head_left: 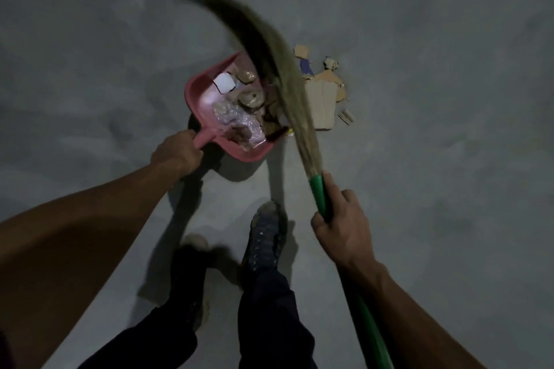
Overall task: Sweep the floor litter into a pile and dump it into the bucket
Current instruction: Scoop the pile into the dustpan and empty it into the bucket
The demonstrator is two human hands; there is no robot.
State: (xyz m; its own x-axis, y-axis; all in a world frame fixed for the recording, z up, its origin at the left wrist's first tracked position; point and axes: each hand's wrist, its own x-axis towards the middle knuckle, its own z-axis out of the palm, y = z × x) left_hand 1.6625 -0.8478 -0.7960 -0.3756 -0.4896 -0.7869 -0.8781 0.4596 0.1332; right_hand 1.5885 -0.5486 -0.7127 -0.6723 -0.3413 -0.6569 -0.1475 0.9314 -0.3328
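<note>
My left hand (177,154) grips the handle of a pink dustpan (199,93), which lies tilted on the floor and holds crumpled paper, plastic and a white scrap. My right hand (341,224) grips the green handle (318,193) of a grass broom (269,54). Its blurred bristles curve up and left over the dustpan's open right side. To the right of the broom lies a pile of cardboard pieces (322,96) on the floor. No bucket is in view.
The grey concrete floor (434,143) stretches in every direction under dim light. My two feet in dark shoes (263,236) stand just behind the dustpan, with dark trouser legs below them. A dark shadow lies under the pan.
</note>
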